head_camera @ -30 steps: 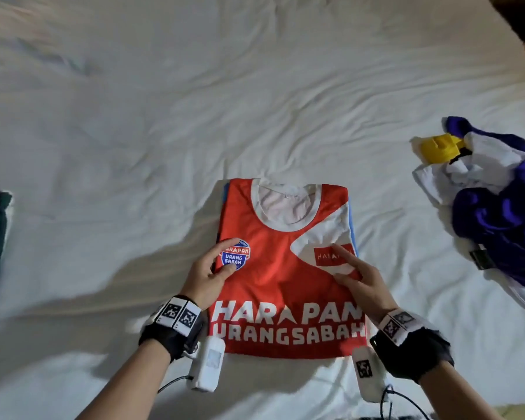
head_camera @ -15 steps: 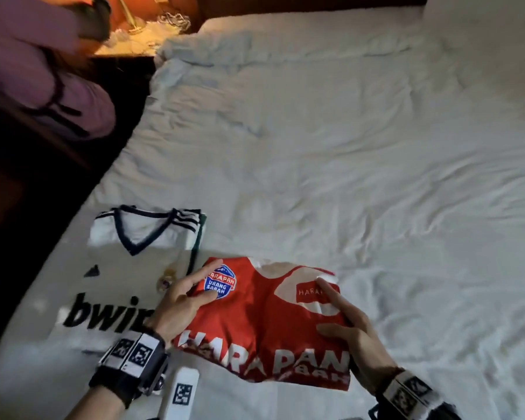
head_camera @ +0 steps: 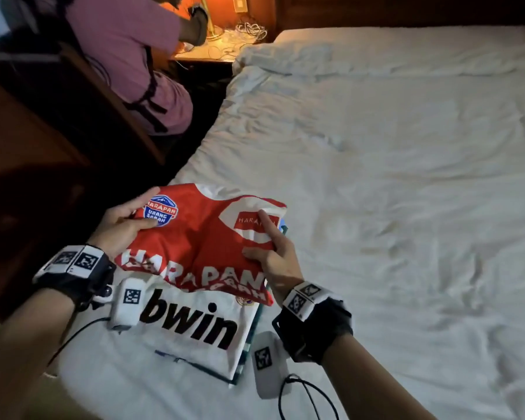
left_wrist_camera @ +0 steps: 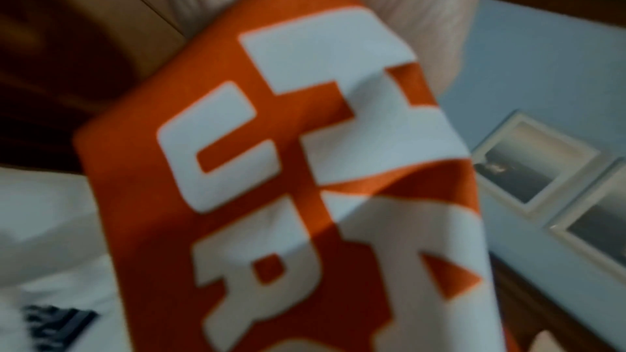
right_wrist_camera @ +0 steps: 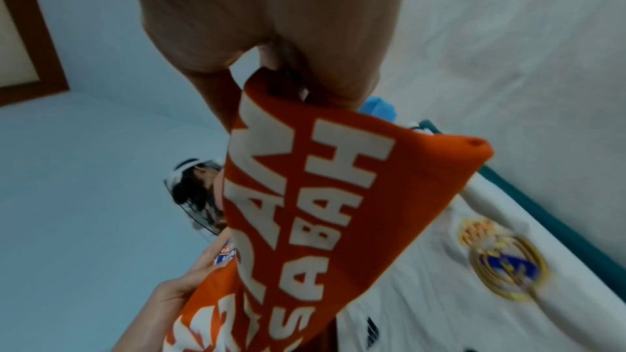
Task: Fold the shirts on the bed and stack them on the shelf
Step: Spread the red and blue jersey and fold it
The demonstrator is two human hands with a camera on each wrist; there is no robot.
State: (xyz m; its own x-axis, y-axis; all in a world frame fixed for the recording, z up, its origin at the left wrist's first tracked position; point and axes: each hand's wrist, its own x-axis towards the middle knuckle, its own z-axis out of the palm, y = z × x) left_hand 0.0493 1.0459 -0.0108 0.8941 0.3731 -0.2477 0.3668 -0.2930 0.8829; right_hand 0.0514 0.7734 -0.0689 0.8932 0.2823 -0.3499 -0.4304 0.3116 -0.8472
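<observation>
The folded red shirt (head_camera: 200,237) has been carried leftward off the bare sheet and is now held above the folded white shirt (head_camera: 194,328) at the near left edge of the bed (head_camera: 391,177). Its left side is pinched by the left hand (head_camera: 125,225), its right side by the right hand (head_camera: 278,256); both grips are closed on the cloth.

Folded red shirt (head_camera: 206,237) carried leftward off the sheet by left hand (head_camera: 123,227) and right hand (head_camera: 278,259), now sagging above the folded white bwin jersey (head_camera: 194,331)
</observation>
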